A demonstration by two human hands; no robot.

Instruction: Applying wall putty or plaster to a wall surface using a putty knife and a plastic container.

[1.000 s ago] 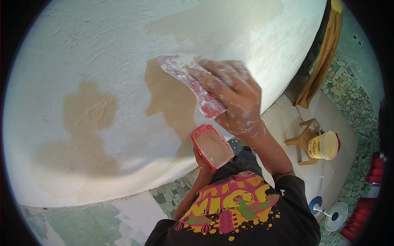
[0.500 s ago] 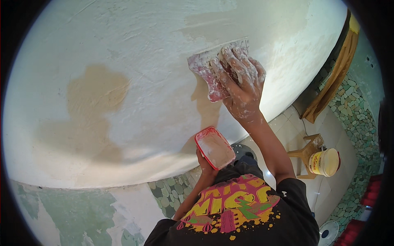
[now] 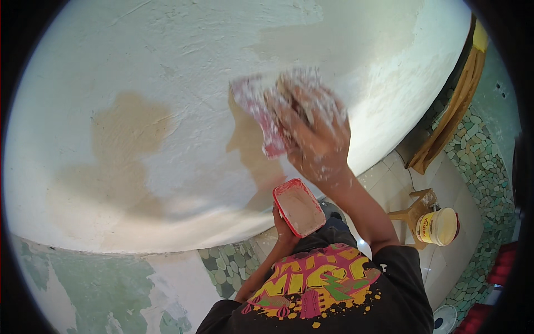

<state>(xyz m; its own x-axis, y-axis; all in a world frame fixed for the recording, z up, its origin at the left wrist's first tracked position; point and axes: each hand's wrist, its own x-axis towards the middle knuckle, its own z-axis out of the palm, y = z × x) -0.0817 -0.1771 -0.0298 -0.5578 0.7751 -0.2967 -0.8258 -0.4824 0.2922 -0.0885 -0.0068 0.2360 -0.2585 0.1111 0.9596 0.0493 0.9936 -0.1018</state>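
Observation:
Smeared white with filler, my right hand (image 3: 317,125) grips a putty spreader (image 3: 261,114), a flat pinkish-red blade coated in white paste. Motion blurs the blade, and whether its edge touches the wall is hard to tell. In front of it is a white wall (image 3: 194,106) with streaks and patches of filler. Lower down, my left hand (image 3: 285,227) holds a red-rimmed rectangular tub (image 3: 299,209) from its left side. Pale filler fills much of the tub; most of the fingers are hidden under it.
At the right, a wooden stool (image 3: 414,214) stands on the tiled floor beside a white-and-yellow bucket (image 3: 438,226). Beyond lies a strip of green pebble tiles (image 3: 473,145). A carved wooden piece (image 3: 453,114) leans near the wall's right edge. A white fan (image 3: 445,319) shows at the lower right.
My right hand and the spreader have moved left and down across the wall, now blurred. My left hand and the tub have shifted slightly right and down.

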